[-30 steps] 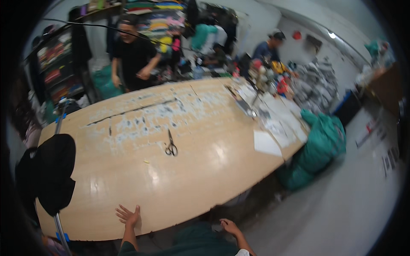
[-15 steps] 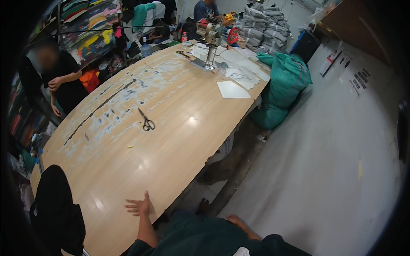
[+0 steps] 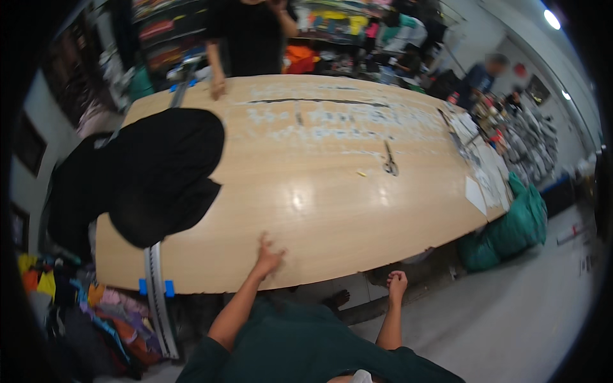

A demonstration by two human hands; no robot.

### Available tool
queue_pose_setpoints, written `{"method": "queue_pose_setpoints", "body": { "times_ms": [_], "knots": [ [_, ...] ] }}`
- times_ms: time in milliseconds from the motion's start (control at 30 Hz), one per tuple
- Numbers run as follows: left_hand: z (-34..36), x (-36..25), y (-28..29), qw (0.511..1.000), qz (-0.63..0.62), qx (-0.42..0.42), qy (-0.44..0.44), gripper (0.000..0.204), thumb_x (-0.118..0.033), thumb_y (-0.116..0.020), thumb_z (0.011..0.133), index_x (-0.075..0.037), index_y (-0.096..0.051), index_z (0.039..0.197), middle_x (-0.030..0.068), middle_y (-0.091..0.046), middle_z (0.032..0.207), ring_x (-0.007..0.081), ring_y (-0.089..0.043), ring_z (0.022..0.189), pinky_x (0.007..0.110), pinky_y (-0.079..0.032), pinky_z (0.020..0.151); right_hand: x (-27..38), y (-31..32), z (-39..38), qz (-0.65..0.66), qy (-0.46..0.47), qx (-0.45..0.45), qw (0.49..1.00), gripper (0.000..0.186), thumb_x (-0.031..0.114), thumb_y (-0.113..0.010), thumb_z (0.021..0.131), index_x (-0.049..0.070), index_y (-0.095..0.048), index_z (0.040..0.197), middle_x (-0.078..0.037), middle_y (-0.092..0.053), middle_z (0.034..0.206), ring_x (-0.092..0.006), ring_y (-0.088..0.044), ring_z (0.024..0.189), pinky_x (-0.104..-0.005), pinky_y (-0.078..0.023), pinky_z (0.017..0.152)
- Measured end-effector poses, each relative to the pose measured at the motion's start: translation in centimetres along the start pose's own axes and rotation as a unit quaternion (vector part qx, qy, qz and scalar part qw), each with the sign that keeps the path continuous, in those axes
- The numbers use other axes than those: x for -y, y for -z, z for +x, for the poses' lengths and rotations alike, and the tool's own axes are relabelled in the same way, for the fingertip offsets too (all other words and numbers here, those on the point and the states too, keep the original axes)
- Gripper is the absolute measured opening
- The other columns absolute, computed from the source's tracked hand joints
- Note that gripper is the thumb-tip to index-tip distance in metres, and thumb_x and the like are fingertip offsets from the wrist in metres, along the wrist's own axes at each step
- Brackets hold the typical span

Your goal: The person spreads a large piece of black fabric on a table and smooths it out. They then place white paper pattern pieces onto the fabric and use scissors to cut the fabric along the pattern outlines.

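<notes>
My left hand (image 3: 270,260) is over the near side of the big wood counter (image 3: 319,236). Its fingers are open and spread, with nothing in them. They look blurry, so I can't tell if they touch the wood. My right hand (image 3: 396,283) is up in the air, just past the near edge. Its fingers bend in, but I can't tell how tightly or if they have hold of anything.

The black cloth (image 3: 166,166) lies in a heap at the left end, on top of a metal rail (image 3: 153,268). The scissors (image 3: 390,166) lie farther back, right of a tiny yellow bit (image 3: 361,173). A green sack (image 3: 514,223) sits by the right end.
</notes>
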State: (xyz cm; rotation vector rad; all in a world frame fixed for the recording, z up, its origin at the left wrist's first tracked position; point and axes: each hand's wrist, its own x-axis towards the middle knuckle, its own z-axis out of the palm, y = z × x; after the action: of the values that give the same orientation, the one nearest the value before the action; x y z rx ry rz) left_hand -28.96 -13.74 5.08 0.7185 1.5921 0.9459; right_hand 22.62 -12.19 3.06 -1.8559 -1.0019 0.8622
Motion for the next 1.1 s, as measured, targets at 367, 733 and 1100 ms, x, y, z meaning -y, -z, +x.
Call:
{"method": "queue_pose_setpoints", "body": {
  "times_ms": [367,733,1100],
  "knots": [
    [7.8,7.7,34.9,0.795,-0.350,-0.494,0.045,0.094,-0.044,-0.089,0.088,0.009,-0.039,0.148,0.0221,-0.057,0.147,0.0344,-0.061,0.129,0.046,-0.048,0.112,12.2,-28.2,-15.9,-0.365,0.285,0.346,0.816,0.024,0.018,-0.060,0.103,0.007,-0.072,0.121,-0.021,-0.069,0.109,-0.0368,-0.066,0.103,-0.0458,-0.053,0.095],
    [7.8,-0.2,32.6,0.886,-0.232,-0.400,-0.030,0.049,-0.051,-0.074,0.100,-0.003,-0.069,0.093,-0.0006,-0.061,0.086,0.0096,-0.050,0.076,0.031,-0.045,0.067,15.6,-29.1,-21.5,-0.198,0.067,0.473,0.856,0.034,0.024,-0.055,0.109,0.002,-0.066,0.132,-0.017,-0.067,0.118,-0.0288,-0.066,0.104,-0.0415,-0.055,0.094],
    [-7.9,-8.6,11.3,0.967,0.147,0.159,-0.138,0.065,-0.053,-0.072,0.098,0.005,-0.070,0.128,0.0221,-0.074,0.119,0.0280,-0.071,0.112,0.043,-0.056,0.095,22.1,-33.7,-23.6,0.341,-0.195,0.425,0.815,0.058,0.053,-0.048,0.112,0.004,-0.055,0.143,-0.011,-0.067,0.130,-0.0262,-0.064,0.118,-0.0463,-0.051,0.106]
  ]
}}
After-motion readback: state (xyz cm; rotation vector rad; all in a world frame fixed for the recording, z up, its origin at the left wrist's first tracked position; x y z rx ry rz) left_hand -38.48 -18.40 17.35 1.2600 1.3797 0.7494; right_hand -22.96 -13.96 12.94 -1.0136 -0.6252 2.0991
